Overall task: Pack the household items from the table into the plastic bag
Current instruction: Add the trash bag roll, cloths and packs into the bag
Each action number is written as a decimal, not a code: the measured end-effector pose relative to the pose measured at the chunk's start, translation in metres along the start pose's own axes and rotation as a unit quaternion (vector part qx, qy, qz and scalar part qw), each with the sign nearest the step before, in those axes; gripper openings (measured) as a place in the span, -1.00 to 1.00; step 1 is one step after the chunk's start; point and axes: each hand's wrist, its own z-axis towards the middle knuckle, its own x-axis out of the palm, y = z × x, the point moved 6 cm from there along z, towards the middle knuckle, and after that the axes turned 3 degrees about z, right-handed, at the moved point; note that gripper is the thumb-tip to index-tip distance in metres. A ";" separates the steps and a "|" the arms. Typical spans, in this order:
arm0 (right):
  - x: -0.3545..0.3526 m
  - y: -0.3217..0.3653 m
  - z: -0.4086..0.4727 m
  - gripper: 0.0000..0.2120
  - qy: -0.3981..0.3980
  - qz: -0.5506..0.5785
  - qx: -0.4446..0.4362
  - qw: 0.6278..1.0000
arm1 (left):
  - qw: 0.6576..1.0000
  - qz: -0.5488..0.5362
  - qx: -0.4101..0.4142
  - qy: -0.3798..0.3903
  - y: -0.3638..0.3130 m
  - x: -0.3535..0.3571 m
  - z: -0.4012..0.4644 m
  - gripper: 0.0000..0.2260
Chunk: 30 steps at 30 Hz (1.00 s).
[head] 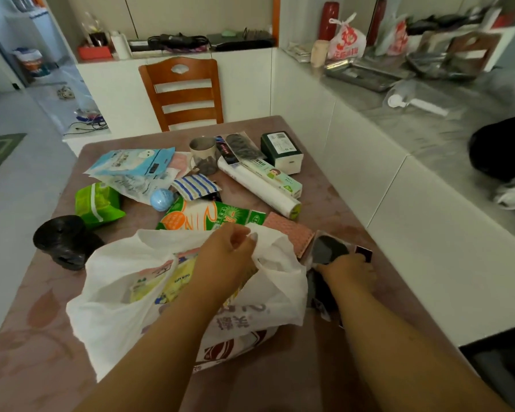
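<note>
The white plastic bag (110,281) lies on the near part of the pink desk (354,209), mouth facing away from the person and gaping; a yellow packet (173,281) shows inside it. All positions below are given relative to this bag.

Left hand (229,254): forearm extended diagonally across the bag, wrist raised, fingers curled and pinching the bag's far rim — holding the mouth up.

Right hand (348,272): just right of the bag, forearm low over the desk, palm down, fingers closed around a dark packaged item (330,251) that rests on the desk. The package contents cannot be identified.

Items on the desk beyond the bag:
- a green-and-orange packet (208,217) — directly behind the rim;
- a pink textured cloth (292,233), behind and to the right, touching the dark package;
- a blue ball (161,199) and a striped cloth (194,185), further back;
- a white roll (259,188) and a green box (281,151), far right rear;
- light-blue mask packs (134,165), far left rear.

Left of the bag: a green pack (97,203) and a black roll of bags (63,239).

A wooden chair (185,90) stands at the far edge of the desk.
</note>
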 end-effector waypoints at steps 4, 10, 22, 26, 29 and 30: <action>0.012 0.016 0.011 -0.43 0.039 -0.004 -0.049 0.998 | 0.996 0.001 0.006 -0.093 0.005 -0.029 0.000 -0.92; -0.002 0.009 0.014 0.26 -0.027 -0.068 -0.009 0.997 | 0.939 0.257 0.132 -0.185 0.000 -0.068 -0.016 -0.66; -0.028 0.089 0.017 -0.70 0.069 -0.053 -0.169 0.982 | 0.799 0.560 -0.110 -0.190 0.026 -0.146 -0.023 -0.40; 0.010 0.139 -0.007 -0.57 0.161 -0.112 -0.246 0.949 | 0.827 0.516 -0.222 -0.016 0.061 -0.162 -0.018 -0.26; 0.030 0.137 -0.003 -0.59 0.165 -0.019 -0.206 0.964 | 0.802 0.546 -0.241 0.034 0.072 -0.171 -0.025 -0.19; 0.033 0.135 0.001 -0.57 0.147 0.000 -0.201 0.969 | 0.795 0.555 -0.243 0.043 0.073 -0.175 -0.029 -0.19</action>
